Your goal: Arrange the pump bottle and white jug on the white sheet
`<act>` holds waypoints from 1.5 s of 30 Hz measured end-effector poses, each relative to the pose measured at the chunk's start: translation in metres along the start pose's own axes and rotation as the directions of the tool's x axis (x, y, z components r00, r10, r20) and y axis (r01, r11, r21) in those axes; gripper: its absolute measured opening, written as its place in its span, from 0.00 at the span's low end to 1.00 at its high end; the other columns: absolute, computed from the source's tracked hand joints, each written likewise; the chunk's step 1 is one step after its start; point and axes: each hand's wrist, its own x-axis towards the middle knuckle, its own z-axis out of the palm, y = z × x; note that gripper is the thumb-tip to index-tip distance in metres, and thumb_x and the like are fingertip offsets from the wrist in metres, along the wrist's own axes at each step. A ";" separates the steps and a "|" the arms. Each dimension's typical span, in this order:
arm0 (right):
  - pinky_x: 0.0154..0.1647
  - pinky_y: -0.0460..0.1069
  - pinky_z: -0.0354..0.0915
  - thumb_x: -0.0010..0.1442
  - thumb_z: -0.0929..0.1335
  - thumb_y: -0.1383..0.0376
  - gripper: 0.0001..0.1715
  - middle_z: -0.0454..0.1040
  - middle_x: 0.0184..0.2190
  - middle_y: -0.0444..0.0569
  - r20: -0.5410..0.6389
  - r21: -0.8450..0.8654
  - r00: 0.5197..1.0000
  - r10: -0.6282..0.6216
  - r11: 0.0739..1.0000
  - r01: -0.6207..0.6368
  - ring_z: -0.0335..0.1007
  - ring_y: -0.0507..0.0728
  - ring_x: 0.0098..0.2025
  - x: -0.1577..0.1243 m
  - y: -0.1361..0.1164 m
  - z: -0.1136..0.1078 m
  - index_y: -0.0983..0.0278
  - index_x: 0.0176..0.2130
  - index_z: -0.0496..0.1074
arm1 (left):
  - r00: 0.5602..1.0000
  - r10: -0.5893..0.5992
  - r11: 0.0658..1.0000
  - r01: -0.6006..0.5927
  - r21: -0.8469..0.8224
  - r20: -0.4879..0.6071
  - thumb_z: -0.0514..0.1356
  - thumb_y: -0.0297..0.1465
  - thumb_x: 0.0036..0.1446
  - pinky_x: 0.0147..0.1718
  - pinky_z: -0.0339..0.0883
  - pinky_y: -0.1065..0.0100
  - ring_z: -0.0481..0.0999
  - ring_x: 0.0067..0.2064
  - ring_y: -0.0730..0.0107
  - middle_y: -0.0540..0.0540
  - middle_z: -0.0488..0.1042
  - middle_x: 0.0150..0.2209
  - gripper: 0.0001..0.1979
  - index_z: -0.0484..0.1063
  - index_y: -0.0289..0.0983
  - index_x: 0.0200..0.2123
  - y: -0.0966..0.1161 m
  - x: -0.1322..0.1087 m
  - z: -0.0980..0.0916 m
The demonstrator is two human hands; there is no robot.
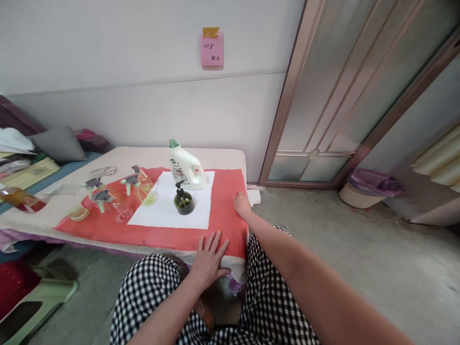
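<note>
My left hand (209, 262) lies flat with fingers spread on the front edge of a red cloth (228, 206). My right hand (242, 206) rests at the cloth's right edge; its fingers are bunched and partly hidden, so their grip is unclear. On a white sheet (161, 213) over the cloth stands a dark green pump bottle (184, 203). Behind it is a white detergent jug (187, 167) with a handle and a green cap. To the left lie clear spray bottles (117, 206) with grey and green trigger heads.
A shallow round dish (79, 214) and a bottle of amber liquid (21, 199) are at the left. A white roll (254, 197) sits beyond the right edge. A lined bin (366, 189) stands by the door (323, 96). A green stool (46, 297) is at lower left.
</note>
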 end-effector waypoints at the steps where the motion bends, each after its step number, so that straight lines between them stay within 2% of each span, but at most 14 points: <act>1: 0.49 0.60 0.67 0.62 0.66 0.58 0.21 0.67 0.53 0.53 -0.002 -0.030 0.999 -0.039 0.999 0.039 0.67 0.60 0.50 0.000 -0.006 0.007 0.64 0.53 0.65 | 1.000 -0.009 1.000 0.009 0.009 -0.012 0.64 0.48 0.48 0.60 0.41 0.40 0.43 0.68 0.47 0.37 0.42 0.69 0.48 0.45 0.46 0.67 0.000 0.002 -0.001; 5: 0.54 0.64 0.63 0.62 0.66 0.58 0.23 0.63 0.57 0.54 0.023 -0.089 0.979 -0.201 0.975 0.202 0.63 0.62 0.55 0.010 -0.025 0.030 0.62 0.55 0.64 | 0.999 -0.050 0.999 0.050 -0.005 -0.003 0.64 0.50 0.46 0.60 0.39 0.37 0.42 0.68 0.43 0.38 0.41 0.69 0.50 0.43 0.49 0.67 -0.002 0.007 0.007; 9: 0.57 0.66 0.58 0.62 0.65 0.56 0.27 0.59 0.60 0.54 0.062 -0.114 0.962 -0.264 0.956 0.270 0.59 0.65 0.59 0.042 -0.028 0.043 0.62 0.58 0.61 | 0.996 -0.032 0.996 0.039 -0.079 0.086 0.60 0.57 0.43 0.57 0.39 0.32 0.43 0.67 0.37 0.39 0.41 0.69 0.53 0.39 0.51 0.67 0.000 0.004 0.032; 13: 0.58 0.67 0.56 0.62 0.65 0.55 0.27 0.59 0.61 0.54 0.062 -0.126 0.980 -0.187 0.973 0.193 0.58 0.65 0.60 0.082 -0.012 0.052 0.62 0.58 0.61 | 0.995 -0.008 0.996 0.017 -0.086 0.103 0.59 0.58 0.42 0.56 0.38 0.29 0.41 0.67 0.34 0.38 0.38 0.69 0.56 0.32 0.49 0.67 0.000 -0.002 0.053; 18: 0.59 0.68 0.54 0.62 0.65 0.55 0.28 0.57 0.62 0.54 0.006 -0.113 0.998 -0.057 0.992 0.057 0.56 0.66 0.61 0.120 0.019 0.057 0.62 0.58 0.61 | 0.996 0.033 0.999 -0.031 -0.030 0.078 0.60 0.56 0.44 0.54 0.40 0.27 0.42 0.66 0.31 0.36 0.42 0.68 0.55 0.33 0.48 0.68 -0.002 -0.004 0.070; 22: 0.58 0.67 0.56 0.62 0.65 0.55 0.29 0.56 0.62 0.55 -0.009 -0.072 1.000 -0.026 0.997 0.025 0.56 0.66 0.61 0.136 0.034 0.060 0.61 0.59 0.60 | 0.998 0.033 0.999 -0.034 0.023 0.048 0.61 0.50 0.49 0.52 0.42 0.26 0.46 0.65 0.32 0.36 0.47 0.67 0.50 0.34 0.50 0.68 -0.002 -0.004 0.081; 26: 0.59 0.67 0.55 0.62 0.66 0.56 0.28 0.57 0.62 0.54 0.003 -0.029 0.999 -0.051 0.998 0.052 0.56 0.66 0.61 0.141 0.041 0.059 0.61 0.58 0.61 | 0.995 0.024 1.000 -0.023 -0.012 0.093 0.61 0.52 0.47 0.52 0.39 0.24 0.46 0.65 0.30 0.34 0.45 0.68 0.52 0.33 0.49 0.67 0.001 -0.003 0.077; 31: 0.54 0.64 0.63 0.62 0.66 0.58 0.24 0.62 0.58 0.54 0.021 0.019 0.998 -0.062 0.998 0.061 0.63 0.63 0.55 0.124 0.050 0.046 0.62 0.56 0.63 | 0.990 -0.025 0.999 0.031 -0.044 0.138 0.63 0.55 0.41 0.54 0.30 0.26 0.36 0.67 0.32 0.36 0.36 0.69 0.59 0.30 0.49 0.67 0.006 -0.001 0.067; 34: 0.50 0.61 0.66 0.62 0.66 0.58 0.22 0.66 0.54 0.53 0.032 0.024 0.997 -0.072 0.997 0.071 0.66 0.61 0.52 0.107 0.051 0.029 0.63 0.54 0.65 | 0.991 -0.035 0.997 0.044 -0.063 0.128 0.63 0.54 0.43 0.55 0.28 0.27 0.33 0.67 0.35 0.37 0.33 0.69 0.57 0.31 0.50 0.67 0.007 0.000 0.065; 38: 0.49 0.60 0.67 0.62 0.66 0.58 0.20 0.67 0.52 0.53 0.023 0.003 0.994 -0.102 0.995 0.102 0.67 0.59 0.50 0.079 0.040 0.004 0.63 0.52 0.66 | 0.989 -0.041 0.993 0.057 -0.107 0.143 0.59 0.57 0.45 0.56 0.29 0.29 0.31 0.68 0.39 0.38 0.32 0.69 0.53 0.35 0.50 0.68 0.006 0.002 0.056; 41: 0.50 0.61 0.66 0.62 0.66 0.58 0.21 0.66 0.54 0.53 0.010 -0.027 0.987 -0.160 0.987 0.161 0.66 0.60 0.51 0.045 0.026 -0.008 0.63 0.53 0.65 | 0.986 -0.044 0.988 0.066 -0.138 0.158 0.58 0.57 0.47 0.57 0.29 0.31 0.31 0.68 0.40 0.39 0.33 0.70 0.51 0.38 0.50 0.68 0.005 0.002 0.047; 45: 0.55 0.64 0.62 0.62 0.66 0.58 0.24 0.62 0.58 0.54 0.025 -0.076 0.961 -0.274 0.958 0.275 0.62 0.63 0.57 -0.026 0.014 -0.014 0.62 0.56 0.63 | 0.989 -0.042 0.982 0.067 -0.177 0.145 0.60 0.54 0.47 0.59 0.32 0.34 0.33 0.68 0.42 0.40 0.33 0.70 0.51 0.38 0.49 0.68 0.004 -0.001 0.039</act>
